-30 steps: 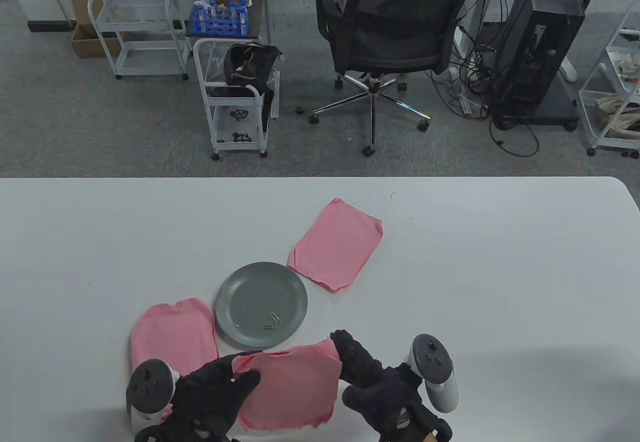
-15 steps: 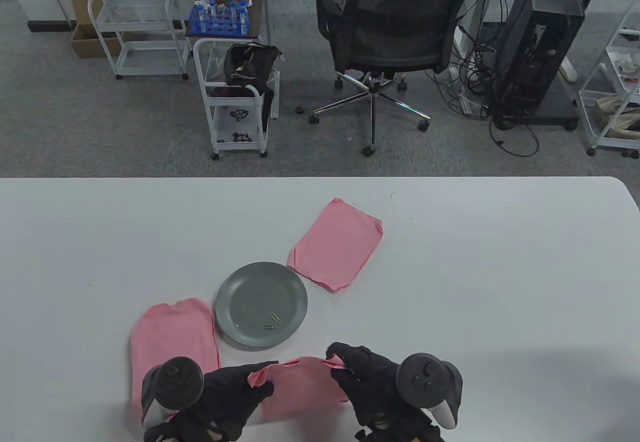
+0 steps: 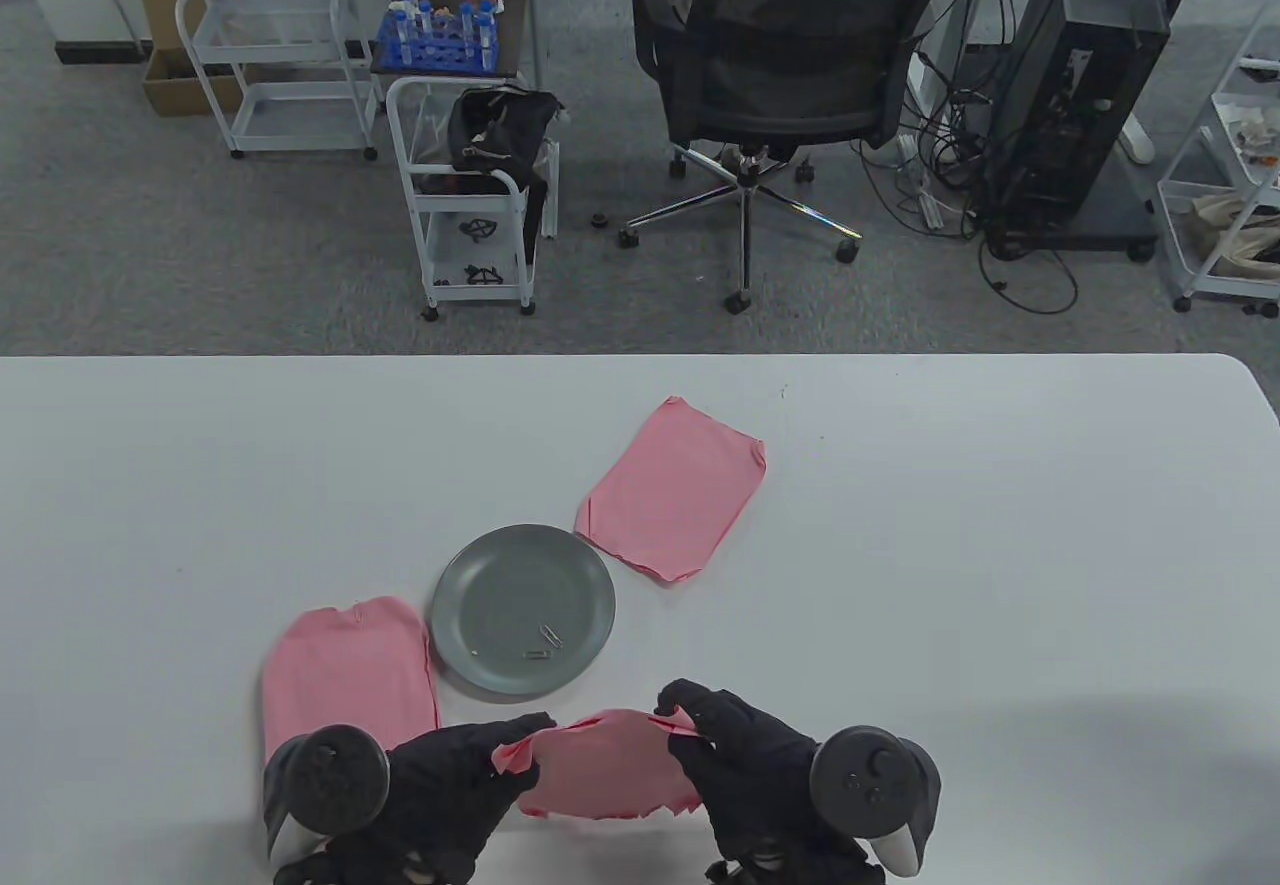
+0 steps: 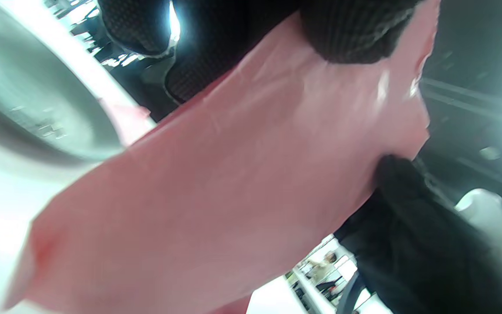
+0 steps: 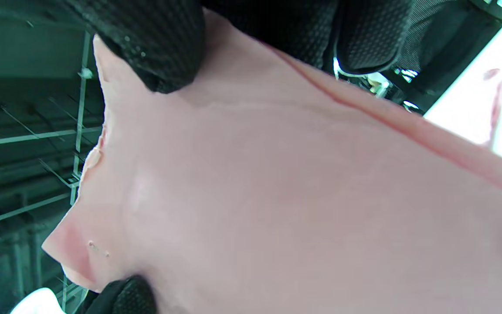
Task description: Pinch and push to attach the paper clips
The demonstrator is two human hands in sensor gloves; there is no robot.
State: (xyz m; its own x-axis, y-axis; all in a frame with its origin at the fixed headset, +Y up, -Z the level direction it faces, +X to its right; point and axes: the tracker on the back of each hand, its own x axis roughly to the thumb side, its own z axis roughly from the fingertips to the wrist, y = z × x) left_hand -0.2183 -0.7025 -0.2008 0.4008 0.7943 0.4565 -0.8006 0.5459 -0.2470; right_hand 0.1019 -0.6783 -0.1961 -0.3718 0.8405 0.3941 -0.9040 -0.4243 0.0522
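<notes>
Hands are gripping the pink sheet stack [image 3: 605, 763] by its two far corners: the left hand [image 3: 455, 790] is pinching the left corner and the right hand [image 3: 745, 760] is pinching the right corner, each closed on the paper. Judging from the raised far edge, the stack is being held off the table [image 3: 950, 545] at the near edge, probably so the sheets can be squared and an edge freed for a clip. No clip is visible in either hand.

Paper clips [image 3: 545, 643] are lying loose on the grey plate [image 3: 470, 605], which is sitting just beyond the held stack, within easy reach of both hands. Two further pink stacks are resting flat: one [image 3: 345, 670] just left of the plate, one [image 3: 675, 490] touching the plate's far right rim.

Table view is giving the overall layout, the clip supply and both trackers, but not the finger contact in detail. Left wrist view is showing the stack [image 4: 233, 183] from close range, with a gloved fingertip [image 4: 351, 32] pressing on its top and the right hand's glove [image 4: 412, 244] clamping the opposite corner; the plate [image 4: 28, 113] is appearing blurred at the left. Right wrist view is showing the stack [image 5: 277, 196] filling the frame, a thumb [image 5: 155, 39] pressing down on its corner, a layered edge confirming several sheets, and two small marks near one corner whose nature cannot be determined.
</notes>
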